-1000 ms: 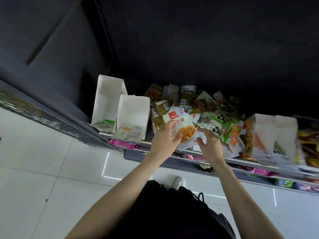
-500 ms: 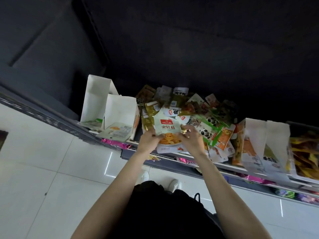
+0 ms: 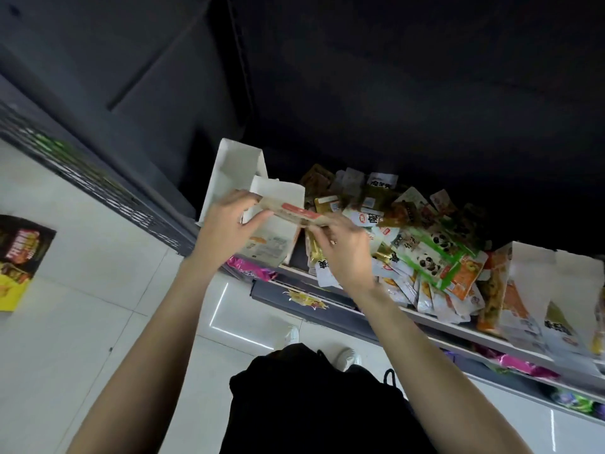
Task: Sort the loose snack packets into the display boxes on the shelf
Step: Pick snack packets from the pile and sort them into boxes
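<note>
Both hands, left hand (image 3: 226, 224) and right hand (image 3: 343, 253), pinch a flat red-and-white snack packet (image 3: 289, 213). It hovers over the white cardboard display box (image 3: 281, 194) on the shelf (image 3: 458, 332)

The near white display box (image 3: 278, 221) is standing open-topped, but both hands (image 3: 226, 224) and a flat packet (image 3: 291, 213) are crowding over its mouth. The taller box (image 3: 235, 168) behind is gaping free. Rightward, a heap of loose packets (image 3: 422, 253) is blocking the shelf (image 3: 458, 329).
</note>
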A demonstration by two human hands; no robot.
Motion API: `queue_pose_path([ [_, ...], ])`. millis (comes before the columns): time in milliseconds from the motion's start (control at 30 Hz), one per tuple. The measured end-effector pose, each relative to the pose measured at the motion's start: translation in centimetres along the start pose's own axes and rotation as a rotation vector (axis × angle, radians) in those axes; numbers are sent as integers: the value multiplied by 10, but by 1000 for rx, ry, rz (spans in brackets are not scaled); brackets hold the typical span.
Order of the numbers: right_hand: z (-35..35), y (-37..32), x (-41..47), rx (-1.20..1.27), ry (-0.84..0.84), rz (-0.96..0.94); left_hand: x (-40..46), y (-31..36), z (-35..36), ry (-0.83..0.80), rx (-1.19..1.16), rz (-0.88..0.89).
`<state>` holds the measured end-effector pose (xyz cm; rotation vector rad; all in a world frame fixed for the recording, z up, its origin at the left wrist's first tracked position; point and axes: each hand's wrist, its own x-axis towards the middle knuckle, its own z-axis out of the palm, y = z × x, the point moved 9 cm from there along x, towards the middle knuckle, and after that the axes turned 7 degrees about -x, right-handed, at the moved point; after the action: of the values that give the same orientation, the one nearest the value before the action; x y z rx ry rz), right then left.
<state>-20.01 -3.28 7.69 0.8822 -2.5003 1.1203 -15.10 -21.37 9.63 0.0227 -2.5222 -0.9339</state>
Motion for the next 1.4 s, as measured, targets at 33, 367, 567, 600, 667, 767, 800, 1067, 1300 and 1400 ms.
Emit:
queue_pose_path([
  [33,10,-7,-1,-7,-1,-24,-4,-13,-3,-15,-8,-27],
  [367,92,-6,-13,-326,-325,-70,-36,-57,-5,-78,43,-132],
  [567,111,-5,-29,-494,-563,-124,-41,-70,6,-283,261,-96],
  [600,114,-2,-33,-436,-630,-111,-42,-70,8,-298,306,-66],
  [667,108,2,-38,-229,-714,-82,-43,-65,11,-305,371,-30],
  [767,73,22,-37,-21,-607,29,-45,-61,16,-324,406,0],
  [800,58,36,-37,-39,-534,82,-46,-58,19,-337,409,19],
  [1067,20,131,-44,-635,-541,310,-25,30,50,-207,126,143],
  [1300,21,130,-42,-898,-515,59,-14,45,173,-443,176,-23],
  [1400,8,120,-37,-886,-449,7,-7,40,205,-576,259,-8],
])
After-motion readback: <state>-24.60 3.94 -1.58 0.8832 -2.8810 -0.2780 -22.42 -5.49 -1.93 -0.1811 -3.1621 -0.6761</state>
